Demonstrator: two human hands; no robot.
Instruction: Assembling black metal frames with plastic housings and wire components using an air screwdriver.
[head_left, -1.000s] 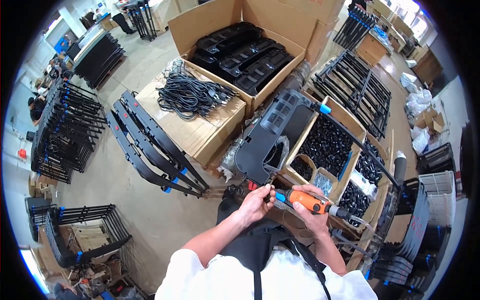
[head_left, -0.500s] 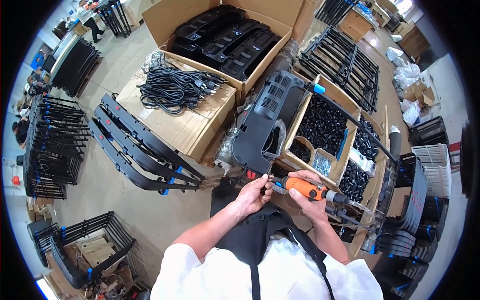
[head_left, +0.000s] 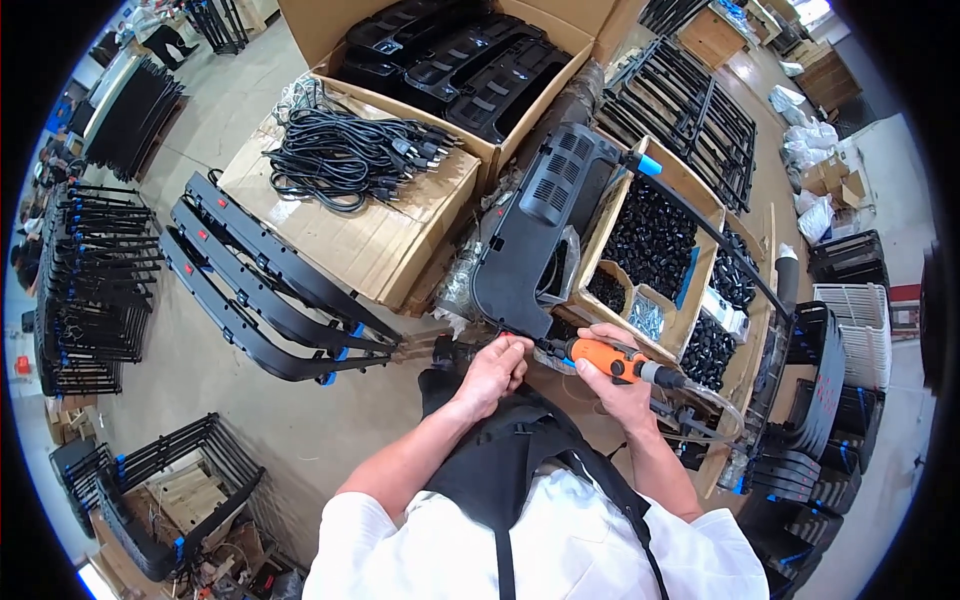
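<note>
My right hand (head_left: pixel 622 392) is wrapped round an orange power screwdriver (head_left: pixel 602 360) with a clear hose at its back end. The driver's nose points left, toward the near end of a black plastic housing (head_left: pixel 515 255) with vent slots. That housing lies on the bench in front of me. My left hand (head_left: pixel 492 375) is closed in a pinch at the housing's near end, fingertips at a small red part (head_left: pixel 506 336). Whatever the fingertips hold is too small to make out. The driver's tip is apart from my left fingers.
Right of the housing, a wooden tray (head_left: pixel 712 255) holds many small black parts and silver screws. Black power cords (head_left: pixel 345 160) lie on a cardboard box (head_left: pixel 300 225); an open carton (head_left: pixel 545 105) of black covers stands behind. Curved black frames (head_left: pixel 265 290) with blue pieces stand left.
My left hand has moved from the driver's tip leftward and up to the red part at the housing's end. The driver has shifted slightly right in my right hand. The view has tilted slightly.
</note>
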